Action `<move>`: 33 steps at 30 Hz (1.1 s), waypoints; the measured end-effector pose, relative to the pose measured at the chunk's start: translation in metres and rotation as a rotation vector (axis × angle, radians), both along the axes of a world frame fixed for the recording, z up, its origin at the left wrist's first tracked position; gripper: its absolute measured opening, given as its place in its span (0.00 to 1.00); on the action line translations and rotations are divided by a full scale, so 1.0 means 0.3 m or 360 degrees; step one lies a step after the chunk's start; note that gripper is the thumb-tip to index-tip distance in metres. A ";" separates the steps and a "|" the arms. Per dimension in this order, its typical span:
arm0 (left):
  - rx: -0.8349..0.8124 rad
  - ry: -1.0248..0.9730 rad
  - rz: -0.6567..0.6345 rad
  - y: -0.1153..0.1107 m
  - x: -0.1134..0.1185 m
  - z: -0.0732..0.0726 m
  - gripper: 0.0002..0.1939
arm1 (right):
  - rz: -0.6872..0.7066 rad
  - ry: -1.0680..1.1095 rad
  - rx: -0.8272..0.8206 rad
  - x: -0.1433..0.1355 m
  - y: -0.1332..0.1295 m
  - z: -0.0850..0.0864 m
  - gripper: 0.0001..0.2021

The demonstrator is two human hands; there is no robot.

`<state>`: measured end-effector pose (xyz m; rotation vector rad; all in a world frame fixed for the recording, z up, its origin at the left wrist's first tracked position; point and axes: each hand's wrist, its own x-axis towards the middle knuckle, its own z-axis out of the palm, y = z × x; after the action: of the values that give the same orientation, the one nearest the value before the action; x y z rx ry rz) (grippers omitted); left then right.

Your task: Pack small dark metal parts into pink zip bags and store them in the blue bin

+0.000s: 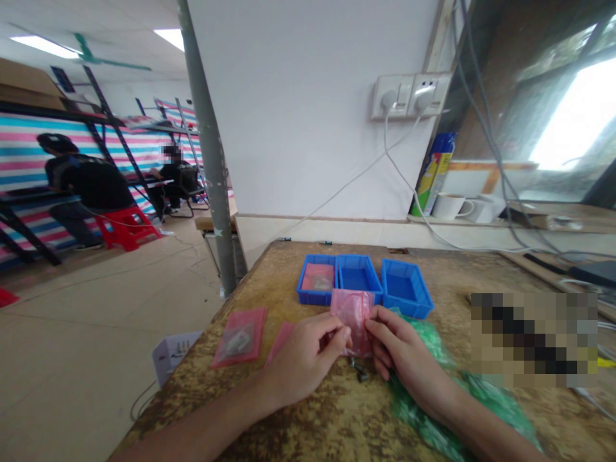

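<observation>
I've got left hand point(304, 351) and right hand point(403, 345) pinching a pink bag point(353, 311); one filled packet point(320, 276) already in a bin point(315, 298), metal bits point(361, 376) still loose.

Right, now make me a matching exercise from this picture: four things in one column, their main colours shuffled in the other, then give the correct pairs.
Things
1. Bag between the left hand and the right hand
2. Three trays standing beyond the hands
3. Crumpled plastic
4. Mug on the ledge

Colours
A. Green
B. White
C. Pink
D. Blue

Pairs
1-C
2-D
3-A
4-B
</observation>
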<state>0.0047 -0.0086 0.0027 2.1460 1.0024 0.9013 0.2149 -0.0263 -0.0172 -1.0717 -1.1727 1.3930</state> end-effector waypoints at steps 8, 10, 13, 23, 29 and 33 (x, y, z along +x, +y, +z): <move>-0.0018 -0.0044 -0.0002 -0.005 -0.001 0.014 0.19 | -0.0015 0.0028 -0.0015 -0.004 0.001 -0.003 0.22; -0.0010 -0.0065 -0.0004 -0.007 -0.001 0.016 0.18 | -0.0016 0.0034 -0.0013 -0.003 0.001 -0.004 0.22; -0.0002 -0.0072 -0.0010 -0.008 -0.001 0.016 0.17 | -0.0016 0.0029 -0.0009 -0.002 0.003 -0.003 0.22; 0.0015 -0.0071 -0.0014 -0.005 -0.003 0.012 0.16 | -0.0009 0.0034 -0.0001 -0.002 0.004 -0.001 0.23; 0.0013 -0.0062 -0.0011 -0.004 -0.004 0.014 0.17 | 0.0001 0.0051 0.0001 0.000 0.007 -0.009 0.22; -0.0006 -0.0057 -0.0005 -0.005 -0.002 0.012 0.17 | -0.0002 0.0033 -0.0001 0.002 0.003 -0.004 0.22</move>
<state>0.0041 -0.0100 0.0062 2.1204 0.9823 0.9324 0.2154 -0.0254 -0.0185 -1.0560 -1.1564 1.4007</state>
